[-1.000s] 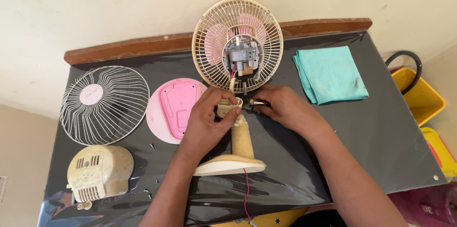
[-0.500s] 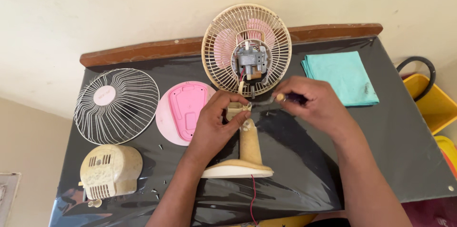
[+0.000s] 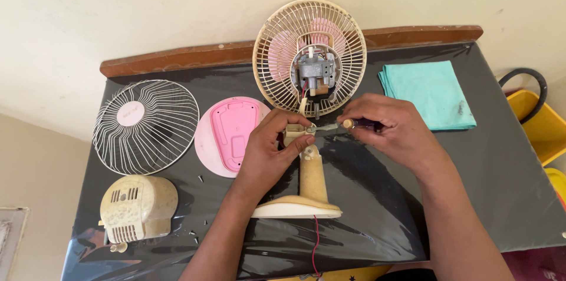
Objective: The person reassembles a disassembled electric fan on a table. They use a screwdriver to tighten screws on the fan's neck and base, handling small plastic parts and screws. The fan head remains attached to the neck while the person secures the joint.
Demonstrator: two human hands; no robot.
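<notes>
A cream fan stand (image 3: 309,184) lies on the black table (image 3: 483,187), its neck toward the rear grille (image 3: 309,57) with the bare motor (image 3: 316,73) in its middle. My left hand (image 3: 272,151) grips the top of the stand's neck. My right hand (image 3: 394,128) holds a screwdriver (image 3: 342,124) with a dark handle, its shaft pointing left to the neck joint by my left fingertips. A red wire (image 3: 314,240) trails from the stand's base.
A white front grille (image 3: 146,126) lies at the left, a pink base cover (image 3: 230,134) beside it. A cream motor housing (image 3: 137,207) sits front left with small screws nearby. A teal cloth (image 3: 427,93) lies at the right. A yellow bucket (image 3: 539,122) stands off the table's right edge.
The view has shifted a little. My right hand has drawn slightly to the right with the screwdriver; my left hand stays on the stand's neck.
</notes>
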